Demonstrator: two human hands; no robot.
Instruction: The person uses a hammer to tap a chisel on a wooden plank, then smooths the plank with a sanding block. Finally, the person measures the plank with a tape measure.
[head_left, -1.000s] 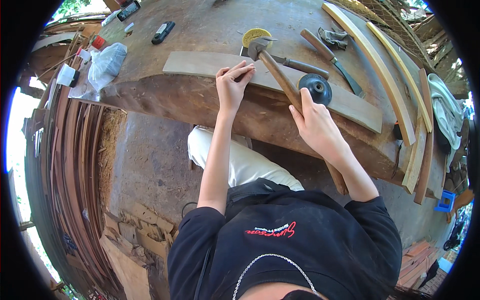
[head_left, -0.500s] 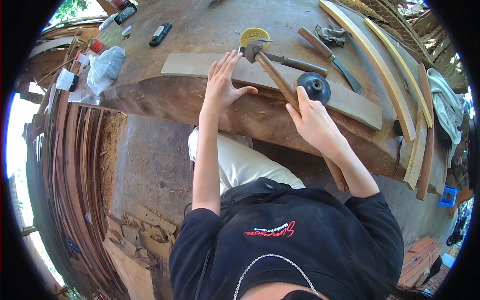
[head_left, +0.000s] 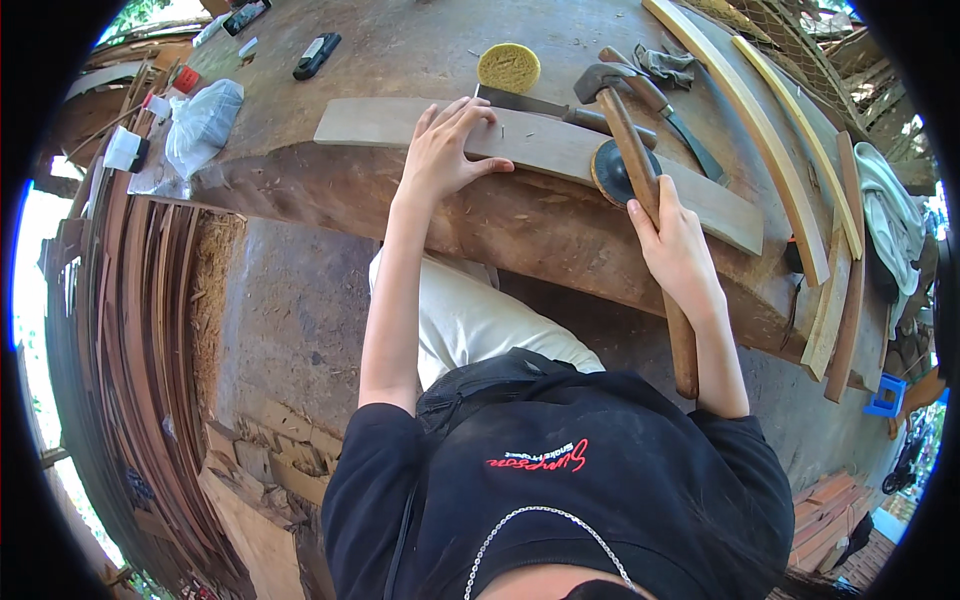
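My right hand [head_left: 668,240] is closed round the wooden handle of a hammer [head_left: 640,165], its dark head raised at the upper right. My left hand [head_left: 445,155] rests on a pale board [head_left: 360,125] along the bench edge, fingers curved and spread, thumb out to the right. Small nails [head_left: 503,131] show beside those fingers. Behind the board lie a dark-bladed knife [head_left: 532,103], a yellow round pad [head_left: 508,68] and a chisel-like blade [head_left: 690,140]. A black round disc [head_left: 610,172] is partly covered by the handle.
The worn bench [head_left: 400,60] carries long wood strips [head_left: 760,130] at right, a plastic bag [head_left: 200,130], small containers and a black device [head_left: 315,55] at left. Planks [head_left: 130,350] are stacked at left. A blue stool [head_left: 885,398] and part of another person [head_left: 910,405] show far right.
The hammer and my right hand have swung rightward, away from my left hand. My left hand has changed from bunched fingertips to a more spread shape on the board.
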